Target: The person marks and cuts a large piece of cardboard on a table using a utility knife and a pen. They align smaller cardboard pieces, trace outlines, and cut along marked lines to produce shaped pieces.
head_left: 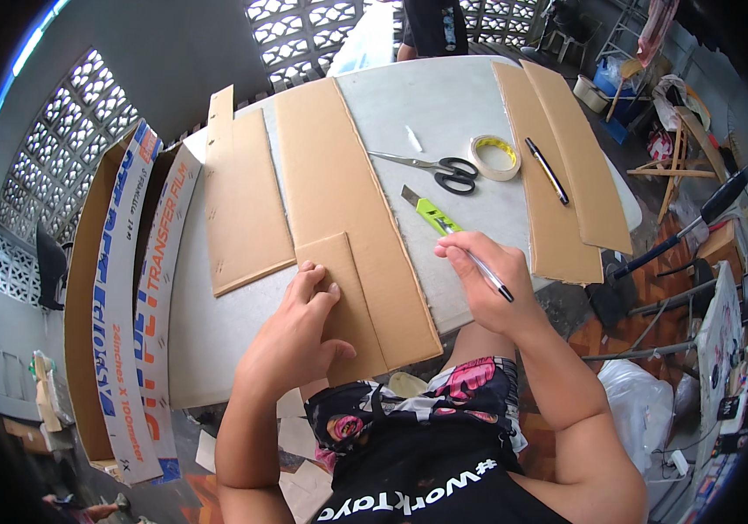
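Observation:
My left hand (297,325) lies with its fingers apart on a small cardboard piece (349,301). That piece sits over the near end of a long cardboard strip (329,148). In my closed right hand (494,278) is a pen (489,275) with a pale barrel and a dark end toward me. Just beyond those fingers is a green utility knife (433,212), blade out; its rear end is hidden by the hand. Farther off are black-handled scissors (454,175), a roll of tape (494,158) and a small white slim object (413,138).
At the table's (243,336) left stand long open cardboard boxes (121,332). Another cardboard panel (247,201) lies left of the strip. Two cardboard pieces (535,218) at right carry a black pen (548,172). A person (435,31) stands beyond the far edge.

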Available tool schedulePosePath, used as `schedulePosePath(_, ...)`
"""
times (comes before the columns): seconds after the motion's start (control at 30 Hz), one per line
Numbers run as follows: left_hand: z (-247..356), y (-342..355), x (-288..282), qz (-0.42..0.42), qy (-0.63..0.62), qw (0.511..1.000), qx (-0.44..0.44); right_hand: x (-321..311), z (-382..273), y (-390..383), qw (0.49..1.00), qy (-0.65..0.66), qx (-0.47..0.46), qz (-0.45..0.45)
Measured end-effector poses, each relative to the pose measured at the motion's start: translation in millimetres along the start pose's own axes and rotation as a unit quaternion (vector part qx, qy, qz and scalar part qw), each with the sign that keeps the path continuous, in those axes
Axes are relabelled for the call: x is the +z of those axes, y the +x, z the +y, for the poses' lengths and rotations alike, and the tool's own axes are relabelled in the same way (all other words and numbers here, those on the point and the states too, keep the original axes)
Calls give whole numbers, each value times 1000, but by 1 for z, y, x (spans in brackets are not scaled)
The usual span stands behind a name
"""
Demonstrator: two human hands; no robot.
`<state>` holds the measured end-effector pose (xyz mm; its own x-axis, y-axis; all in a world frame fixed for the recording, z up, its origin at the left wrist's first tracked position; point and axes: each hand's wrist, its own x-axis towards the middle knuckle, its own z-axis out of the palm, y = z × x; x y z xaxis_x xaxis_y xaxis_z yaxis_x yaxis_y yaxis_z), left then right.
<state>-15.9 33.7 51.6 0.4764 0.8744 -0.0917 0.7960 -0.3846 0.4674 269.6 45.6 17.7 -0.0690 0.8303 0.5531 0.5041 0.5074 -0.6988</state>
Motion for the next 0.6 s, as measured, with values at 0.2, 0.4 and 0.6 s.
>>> schedulePosePath(0.2,0,1,0,4,4,1000,-1,-34,14,-8,984,-165,-28,61)
schedulePosePath(0.4,-2,0,0,6,2,1000,1,-51,62,-7,986,-53,114,105)
schedulePosePath(0.6,1,-2,1,6,-12,1000,-8,-64,73,-5,975,-148,161,33)
